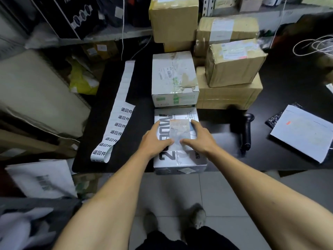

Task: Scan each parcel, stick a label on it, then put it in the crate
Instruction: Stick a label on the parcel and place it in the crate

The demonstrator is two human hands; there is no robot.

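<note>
Both hands lie flat on a white parcel (180, 141) at the front edge of a black table (140, 87), fingers straight and pressing down. The left hand (155, 139) and right hand (200, 138) frame a label (180, 130) on the parcel's top. A strip of printed labels (117, 120) runs along the table's left side, a white box (173, 78) sits just behind the parcel, and a black scanner (246, 134) lies to its right.

White cord coil (314, 45) far right (on black table (225, 141)).
</note>
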